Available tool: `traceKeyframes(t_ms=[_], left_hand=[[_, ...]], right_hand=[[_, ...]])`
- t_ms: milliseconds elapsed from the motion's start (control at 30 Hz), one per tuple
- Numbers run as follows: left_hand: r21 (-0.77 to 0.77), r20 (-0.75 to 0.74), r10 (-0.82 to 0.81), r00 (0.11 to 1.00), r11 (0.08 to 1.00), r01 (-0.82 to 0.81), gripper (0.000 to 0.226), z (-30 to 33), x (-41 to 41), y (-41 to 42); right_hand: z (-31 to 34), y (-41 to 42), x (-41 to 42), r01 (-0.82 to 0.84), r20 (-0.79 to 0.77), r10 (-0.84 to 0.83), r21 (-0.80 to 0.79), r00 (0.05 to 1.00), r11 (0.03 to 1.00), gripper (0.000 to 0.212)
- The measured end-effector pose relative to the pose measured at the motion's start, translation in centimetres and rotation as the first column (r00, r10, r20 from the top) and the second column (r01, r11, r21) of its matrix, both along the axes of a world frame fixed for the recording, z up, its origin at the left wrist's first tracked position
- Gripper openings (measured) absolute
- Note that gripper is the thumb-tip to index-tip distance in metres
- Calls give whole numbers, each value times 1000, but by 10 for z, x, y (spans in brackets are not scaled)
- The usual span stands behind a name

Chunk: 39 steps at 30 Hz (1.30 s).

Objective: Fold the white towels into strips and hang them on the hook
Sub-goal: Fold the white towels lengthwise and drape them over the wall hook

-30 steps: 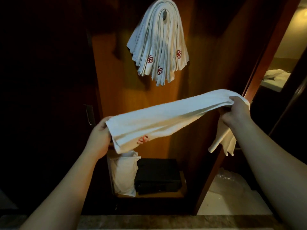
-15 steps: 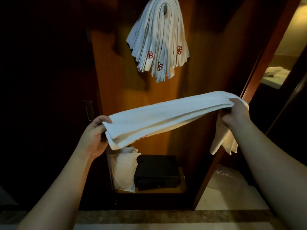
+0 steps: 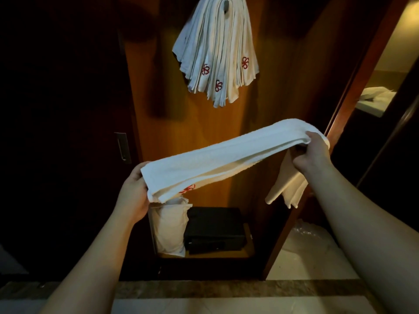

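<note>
I see the towel (image 3: 226,159) folded to a strip, long axis from 8 to 2 o'clock, left hand (image 3: 133,196) gripping the low end, right hand (image 3: 310,152) pinching the high end nearer the hook (image 3: 225,4) at 12.

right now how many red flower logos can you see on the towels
4. Three on the towels hanging from the hook: left, lower middle, right. One peeks out under the strip near the left hand, at. Folds may hide more.
</note>
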<state>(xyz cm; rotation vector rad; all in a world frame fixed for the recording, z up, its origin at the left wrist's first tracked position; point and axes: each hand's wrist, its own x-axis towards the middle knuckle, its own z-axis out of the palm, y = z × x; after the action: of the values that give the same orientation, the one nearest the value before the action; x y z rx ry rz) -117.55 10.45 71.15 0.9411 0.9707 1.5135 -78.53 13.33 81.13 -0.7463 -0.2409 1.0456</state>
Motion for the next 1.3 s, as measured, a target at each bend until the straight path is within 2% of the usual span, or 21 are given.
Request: traceKeyframes(t_ms=[67,200,333,400,500,533,633,767,833,967,1067,1167,1233,1300], left_hand=[[28,-31,16,999,999,-15,34,2,-3,-2],[64,208,-44,977,997,32,38,4,-10,-5],[59,293,-115,949,993,103,33,0,-15,-6],[-23,216,-100,971,994,107,33,-1,-14,-2],[-233,-66,-94,993,969,76,18,-9,-6,8],[-276,-129,-80,988,960,42,28,-16,-5,13],[-328,-139,-51,989,945,2,45,-37,-3,22],[-399,-263,-108,959,917,-6,39,-72,6,18],[-458,-322,-139,937,889,-25,37,-90,17,17],[-540,-319,-118,940,838,-78,33,-113,40,21],[-542,-445,-133,886,827,-148,38,-110,55,23],[-444,-464,-31,885,873,-202,34,-87,70,20],[-313,-332,92,939,928,-201,17,-60,83,14],[-169,-143,122,982,975,-146,12,-26,99,-1]], right_hand=[[0,-2,0,11,0,-11,-5,1000,1000,24],[-4,-8,-2,6,16,-5,-35,1000,999,25],[-6,-11,-3,-17,46,21,-84,999,996,29],[-4,-11,-4,-24,40,27,-86,999,996,27],[-4,-11,-6,-44,37,47,-84,998,996,34],[-4,-11,-7,-46,46,50,-89,998,995,36],[1,-10,-9,-37,83,46,-111,995,993,38],[15,-7,-26,-69,114,81,-107,990,992,15],[21,-8,-42,-85,124,97,-99,988,991,16],[37,-11,-73,-63,229,79,-78,970,995,10],[49,-13,-93,-73,424,91,-58,901,996,11],[64,-13,-113,-79,599,84,-35,796,996,9],[73,-10,-124,-86,710,94,-48,698,995,17],[77,-7,-135,-64,838,87,-62,538,996,23]])
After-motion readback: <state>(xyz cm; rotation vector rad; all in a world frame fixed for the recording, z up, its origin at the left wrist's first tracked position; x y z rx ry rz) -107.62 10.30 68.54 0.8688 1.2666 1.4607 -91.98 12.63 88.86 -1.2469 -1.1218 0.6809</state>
